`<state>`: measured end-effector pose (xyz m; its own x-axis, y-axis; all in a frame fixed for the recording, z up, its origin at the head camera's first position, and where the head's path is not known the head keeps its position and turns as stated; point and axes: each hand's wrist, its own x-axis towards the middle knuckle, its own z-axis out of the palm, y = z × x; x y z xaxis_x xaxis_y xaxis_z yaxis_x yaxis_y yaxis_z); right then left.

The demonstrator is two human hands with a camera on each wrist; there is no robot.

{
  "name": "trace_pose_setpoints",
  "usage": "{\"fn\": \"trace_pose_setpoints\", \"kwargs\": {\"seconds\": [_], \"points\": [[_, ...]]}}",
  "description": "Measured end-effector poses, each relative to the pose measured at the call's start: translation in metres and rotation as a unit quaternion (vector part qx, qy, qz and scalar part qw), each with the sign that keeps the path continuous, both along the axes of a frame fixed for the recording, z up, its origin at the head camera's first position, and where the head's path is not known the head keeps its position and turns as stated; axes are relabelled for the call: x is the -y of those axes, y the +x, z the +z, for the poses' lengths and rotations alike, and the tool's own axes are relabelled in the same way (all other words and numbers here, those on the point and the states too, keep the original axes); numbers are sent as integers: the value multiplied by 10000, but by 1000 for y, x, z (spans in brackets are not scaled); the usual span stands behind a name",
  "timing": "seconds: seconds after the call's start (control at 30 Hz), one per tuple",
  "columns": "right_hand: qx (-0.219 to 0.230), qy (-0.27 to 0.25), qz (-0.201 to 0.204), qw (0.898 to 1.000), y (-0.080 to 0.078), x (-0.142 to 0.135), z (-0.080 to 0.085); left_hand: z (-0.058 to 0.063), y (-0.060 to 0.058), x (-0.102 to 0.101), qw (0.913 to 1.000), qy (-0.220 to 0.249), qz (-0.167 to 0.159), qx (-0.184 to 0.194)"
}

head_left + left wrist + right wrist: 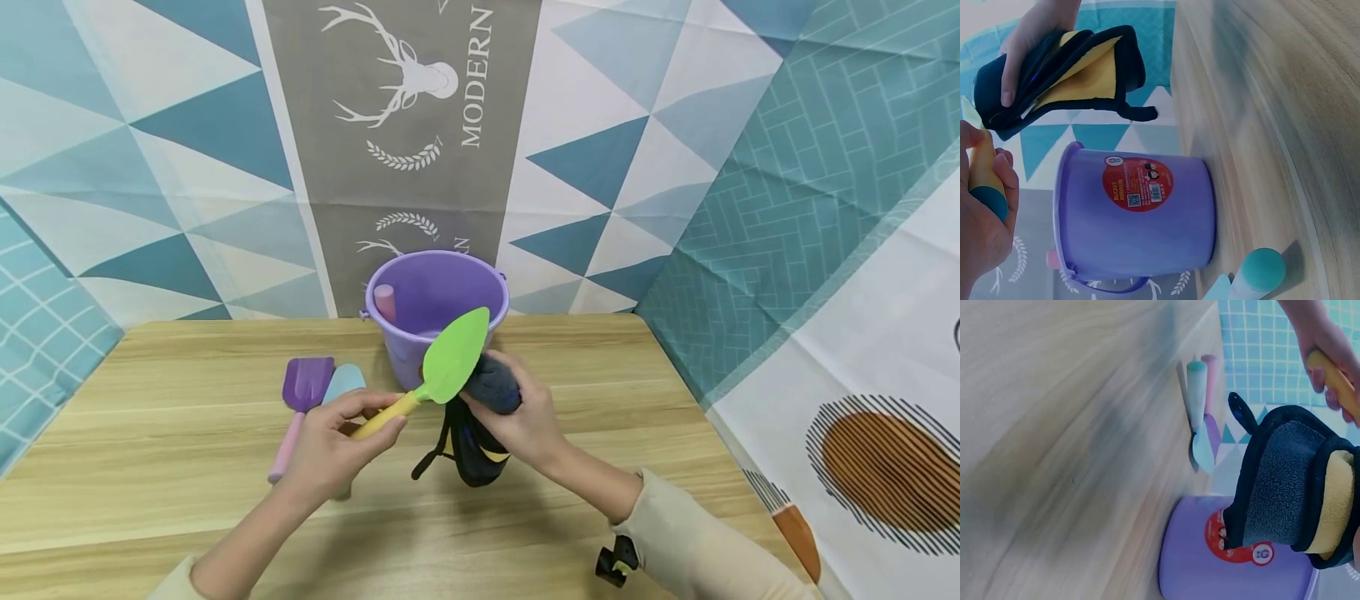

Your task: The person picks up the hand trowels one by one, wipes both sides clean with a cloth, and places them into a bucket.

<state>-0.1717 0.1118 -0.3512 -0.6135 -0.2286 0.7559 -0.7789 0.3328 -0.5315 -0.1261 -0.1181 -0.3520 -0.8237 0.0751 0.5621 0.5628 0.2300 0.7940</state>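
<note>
My left hand (330, 442) holds a small toy trowel by its yellow handle (386, 415), its green blade (456, 357) tilted up in front of the bucket. In my right hand (531, 417) is a folded cloth (1088, 78), dark blue-grey on one side and yellow on the other, with black edging and a hanging loop (1242, 412). The cloth is bunched beside the blade, its lower part hanging down; whether the two touch, I cannot tell. Behind both hands stands a purple bucket (405, 360) with a red label (1139, 182).
A pink handle (385, 302) leans inside the bucket. Left of it, a purple shovel (307, 383) with a pink handle lies on the wooden table (187, 433) beside a light-blue trowel (345, 381), partly hidden by my left hand. Patterned cloth (405, 183) hangs behind the table.
</note>
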Motion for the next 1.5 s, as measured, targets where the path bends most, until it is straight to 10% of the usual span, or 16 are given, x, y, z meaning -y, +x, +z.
{"fn": "trace_pose_setpoints", "kwargs": {"seconds": [0.4, 0.93, 1.5], "points": [[456, -581, -262, 9969, -8, -6, 12, -4, -1, 2, 9988, -122, -399, -255], [-57, 219, 96, 9997, -3, 1, -2, -3, -2, -5, 9971, -259, -135, -706], [75, -547, 41, 9985, -10, -7, 22, 1, 2, 5, 9970, -215, -742, 42]]}}
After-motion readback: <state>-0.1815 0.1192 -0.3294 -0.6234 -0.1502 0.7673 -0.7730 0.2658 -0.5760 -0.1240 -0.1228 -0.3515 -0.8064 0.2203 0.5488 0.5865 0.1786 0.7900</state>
